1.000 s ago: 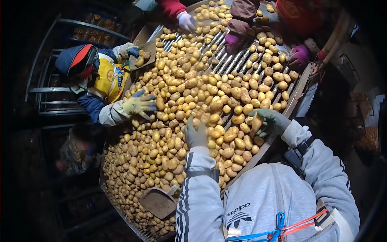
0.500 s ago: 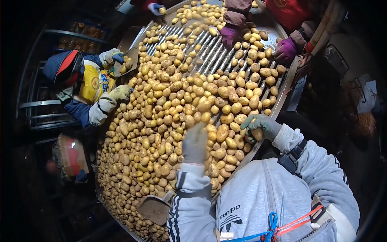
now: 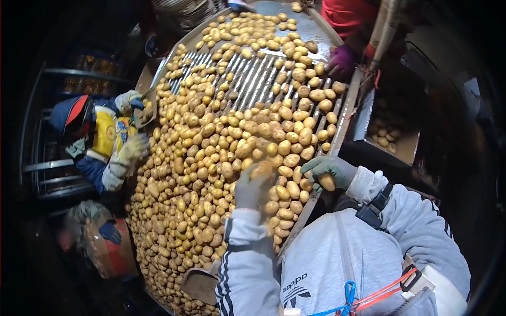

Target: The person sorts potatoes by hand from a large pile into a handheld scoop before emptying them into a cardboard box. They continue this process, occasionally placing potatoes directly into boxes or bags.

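Observation:
Many yellow potatoes (image 3: 184,179) cover the sorting table. My left hand (image 3: 254,187), in a grey glove and slightly blurred, is over the middle of the pile with its fingers round a potato (image 3: 262,169). At the table's right edge, my right hand (image 3: 331,173), in a grey-green glove, holds another potato (image 3: 327,182) under its fingers. A scoop (image 3: 199,286) lies on the potatoes near my left forearm.
Metal rollers (image 3: 250,79) run across the upper table. A co-worker in a yellow vest (image 3: 105,131) stands at the left, holding a scoop. Another person's purple glove (image 3: 341,62) is at the upper right. Potatoes lie in a box (image 3: 408,145) at the right.
The view has shifted, showing the box at the right. A potato now shows in my left hand. The purple-gloved hand over the rollers is gone, and a person with a carton shows more at lower left.

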`<state>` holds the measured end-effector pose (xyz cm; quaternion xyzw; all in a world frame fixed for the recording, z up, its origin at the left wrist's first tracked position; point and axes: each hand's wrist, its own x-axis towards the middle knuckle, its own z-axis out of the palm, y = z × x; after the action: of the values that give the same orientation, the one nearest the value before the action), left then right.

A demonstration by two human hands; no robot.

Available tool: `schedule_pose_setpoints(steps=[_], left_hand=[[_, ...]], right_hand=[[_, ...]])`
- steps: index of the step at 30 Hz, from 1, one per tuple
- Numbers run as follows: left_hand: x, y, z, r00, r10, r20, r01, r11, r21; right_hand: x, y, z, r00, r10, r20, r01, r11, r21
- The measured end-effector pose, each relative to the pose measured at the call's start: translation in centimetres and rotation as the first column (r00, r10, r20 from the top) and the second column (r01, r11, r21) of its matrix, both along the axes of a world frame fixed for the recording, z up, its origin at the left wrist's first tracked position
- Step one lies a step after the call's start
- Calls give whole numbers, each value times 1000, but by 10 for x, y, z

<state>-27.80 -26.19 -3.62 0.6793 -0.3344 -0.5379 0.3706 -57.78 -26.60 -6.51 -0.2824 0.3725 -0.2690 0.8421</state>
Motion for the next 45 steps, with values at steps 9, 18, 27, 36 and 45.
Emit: schedule_pose_setpoints(steps=[9,18,27,36,45], left_hand=[[-101,19,51,889,-375,262,440,860,-260],[-208,26,63,547,-772,324,834,466,-297],[-172,17,11,760,-630,163,644,763,-55],[-97,37,9,725,-462,510,572,817,-73],[24,70,-4,740,-45,671,197,968,-153]], right_hand=[[-11,14,6,954,-109,278,40,970,240],[-142,57,34,992,-96,86,98,995,-21],[-330,155,-12,682,-722,-114,731,673,108],[-472,171,-15,223,-874,-432,857,387,-341],[-222,14,25,830,-487,-272,459,873,-164]])
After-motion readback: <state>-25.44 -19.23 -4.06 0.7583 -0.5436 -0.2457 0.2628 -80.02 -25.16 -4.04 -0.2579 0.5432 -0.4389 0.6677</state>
